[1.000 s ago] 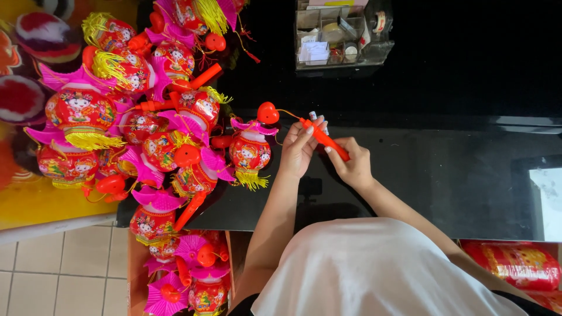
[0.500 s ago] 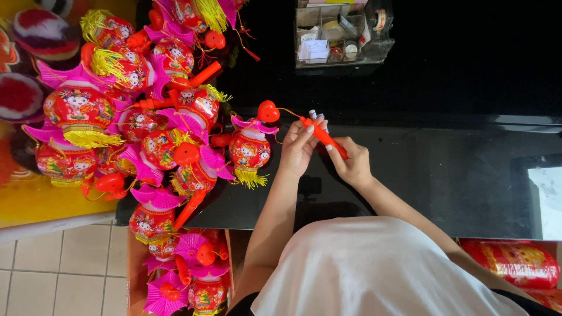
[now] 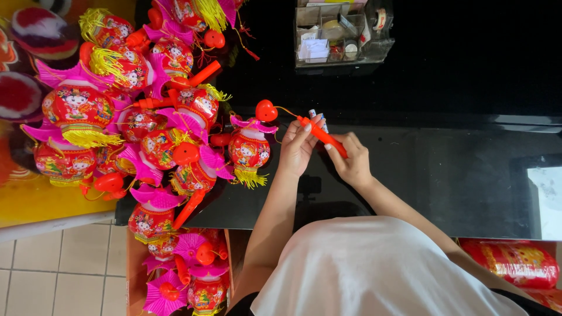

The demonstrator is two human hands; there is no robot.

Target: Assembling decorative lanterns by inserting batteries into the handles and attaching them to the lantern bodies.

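Seen from above, a person in a white top works at a glossy black counter (image 3: 445,175). Both hands meet near the counter's middle, holding a slim orange lantern handle (image 3: 323,136). Its long axis runs diagonally, from upper left down to lower right. The left hand (image 3: 297,149) closes its fingers around the upper left end, where small batteries (image 3: 319,119) peek out beside the fingertips. The right hand (image 3: 351,161) pinches the lower right end. A thin wire leads from the handle's upper left tip to a red heart-shaped piece (image 3: 266,110), and just below that a small red and pink paper lantern (image 3: 249,149) with a yellow tassel sits on the counter, just beside the left hand. A large heap of similar lanterns (image 3: 140,117) crowds the counter's left edge. A clear organiser box (image 3: 342,35) stands at the far edge, well apart from the hands.
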